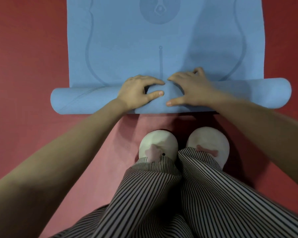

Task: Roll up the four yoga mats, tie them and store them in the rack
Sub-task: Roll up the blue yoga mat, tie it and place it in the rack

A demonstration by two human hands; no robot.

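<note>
Left hand (139, 91) and right hand (192, 88) curl side by side over the middle of the blue yoga mat (86, 100), part-rolled crosswise on the red floor (24, 48). Its flat length stretches straight ahead.

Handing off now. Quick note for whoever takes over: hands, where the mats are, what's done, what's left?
Hands: left hand and right hand sit side by side, both curled over the middle of the rolled part.
Blue yoga mat: on the red floor, near end rolled, the rest flat and running out of the top of the view.
Done: this mat's roll is started.
Left: finish the roll, tie it, rack it. The other three mats, ties and rack are out of view.
</note>
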